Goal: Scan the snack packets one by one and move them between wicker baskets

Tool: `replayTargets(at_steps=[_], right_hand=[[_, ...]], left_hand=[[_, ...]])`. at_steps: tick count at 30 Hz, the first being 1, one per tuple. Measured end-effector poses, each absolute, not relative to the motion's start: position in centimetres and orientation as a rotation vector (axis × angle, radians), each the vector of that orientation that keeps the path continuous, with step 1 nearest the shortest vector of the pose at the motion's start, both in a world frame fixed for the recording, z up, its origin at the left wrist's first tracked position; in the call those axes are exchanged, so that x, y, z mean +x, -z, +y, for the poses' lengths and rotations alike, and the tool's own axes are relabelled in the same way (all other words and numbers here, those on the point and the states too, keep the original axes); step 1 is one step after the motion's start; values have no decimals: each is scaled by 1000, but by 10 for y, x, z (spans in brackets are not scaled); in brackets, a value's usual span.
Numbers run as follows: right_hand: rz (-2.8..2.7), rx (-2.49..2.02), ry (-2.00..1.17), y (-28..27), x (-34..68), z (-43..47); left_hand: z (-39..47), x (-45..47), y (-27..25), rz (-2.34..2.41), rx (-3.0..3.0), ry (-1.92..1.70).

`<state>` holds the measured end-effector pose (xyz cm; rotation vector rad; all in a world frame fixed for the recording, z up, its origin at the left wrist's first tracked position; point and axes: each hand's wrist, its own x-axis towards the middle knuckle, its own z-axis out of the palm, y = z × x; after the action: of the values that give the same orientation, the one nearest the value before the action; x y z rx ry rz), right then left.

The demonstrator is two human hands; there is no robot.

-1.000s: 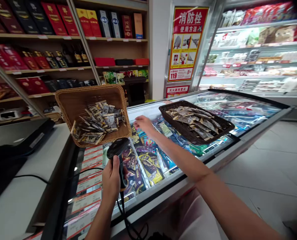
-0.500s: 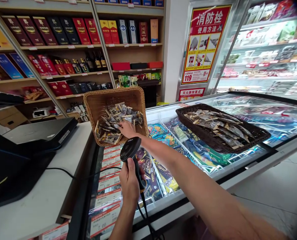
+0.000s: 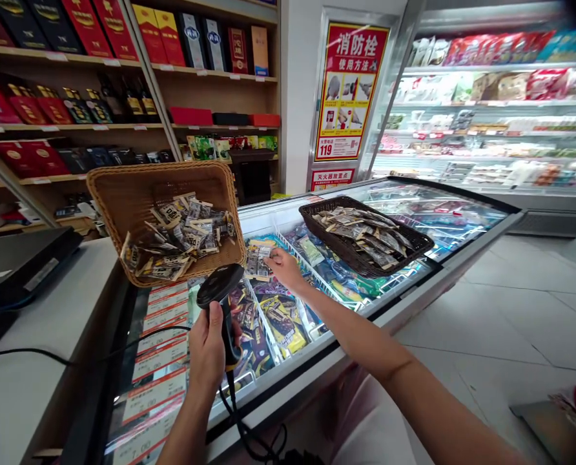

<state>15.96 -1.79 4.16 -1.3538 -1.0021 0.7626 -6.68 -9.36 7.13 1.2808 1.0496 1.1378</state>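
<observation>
My left hand (image 3: 209,345) is wrapped round the handle of a black barcode scanner (image 3: 220,284), its head pointing away from me and its cable hanging down. My right hand (image 3: 284,268) pinches small snack packets (image 3: 259,258) over the freezer glass, between two baskets. How many packets it holds I cannot make out. On the left, the tan wicker basket (image 3: 113,174) tilts toward me with a heap of similar packets (image 3: 191,226) inside. To the right, a dark brown wicker tray (image 3: 317,237) carries longer flat packets (image 3: 360,229).
Beneath lies a glass-topped chest freezer (image 3: 399,284) with frozen goods in wire dividers. Price labels (image 3: 159,349) line its left end. At left stands a white counter (image 3: 75,297) with a black device (image 3: 31,258). Behind are shelves of boxes (image 3: 205,42) and a refrigerated display (image 3: 486,123).
My right hand has come out of the tan basket and moved right, with packets now in its fingers. The view has turned right; my left hand still holds the scanner.
</observation>
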Motion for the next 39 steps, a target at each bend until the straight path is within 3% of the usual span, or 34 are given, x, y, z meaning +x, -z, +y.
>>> replayTargets(at_steps=[8, 30, 36, 39], right_hand=[[-677, -1172, -972, -59, 174, -22], [-669, -1215, -947, -64, 182, -30], [-653, -1229, -864, -66, 190, -20], [-654, -1267, -653, -76, 229, -22]], left_hand=[[-100, -61, -69, 1048, 1469, -973], [-101, -60, -71, 1075, 1497, -952], [-98, -63, -70, 1076, 1433, -918], [-94, -64, -67, 1109, 1409, -919]])
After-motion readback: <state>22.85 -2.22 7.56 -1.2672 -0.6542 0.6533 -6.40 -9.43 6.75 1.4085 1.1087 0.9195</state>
